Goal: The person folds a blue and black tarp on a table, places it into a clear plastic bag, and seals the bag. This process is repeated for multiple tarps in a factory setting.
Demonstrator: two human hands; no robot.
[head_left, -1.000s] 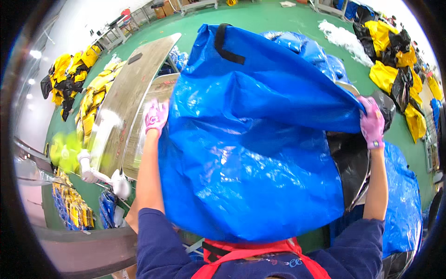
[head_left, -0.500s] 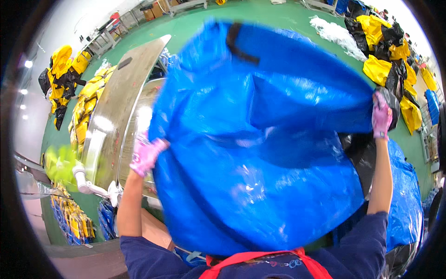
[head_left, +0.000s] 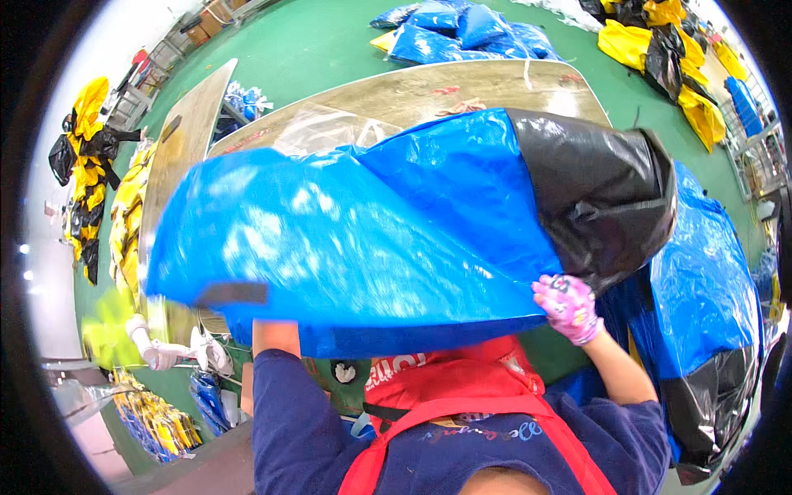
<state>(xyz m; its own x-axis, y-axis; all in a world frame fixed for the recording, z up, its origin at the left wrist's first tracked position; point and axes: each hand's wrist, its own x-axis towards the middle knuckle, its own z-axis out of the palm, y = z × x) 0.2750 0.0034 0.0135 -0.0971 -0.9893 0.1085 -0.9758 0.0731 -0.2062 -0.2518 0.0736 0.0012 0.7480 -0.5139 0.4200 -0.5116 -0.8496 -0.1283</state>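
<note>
Apron [head_left: 445, 378], red, 1: worn by the person.
Right hand [head_left: 568, 308], pink-gloved: at the near edge of the sheet [head_left: 338, 227]; whether closed on it, cannot tell.
Left hand: hidden by the sheet, only the left forearm [head_left: 276, 337] showing; state cannot be told.
Sheet, 1: glossy blue, creased, black at its right end; 1 black strip [head_left: 233, 294] at its near left; stretched across, partly covering the large table [head_left: 404, 92].
Heap [head_left: 701, 276], blue and black: right of the sheet.
Fan [head_left: 107, 326], green-bladed: left.
Large table: brown, wood-grained.
Packets [head_left: 462, 33], blue, piled: beyond, on green floor [head_left: 318, 45].
</note>
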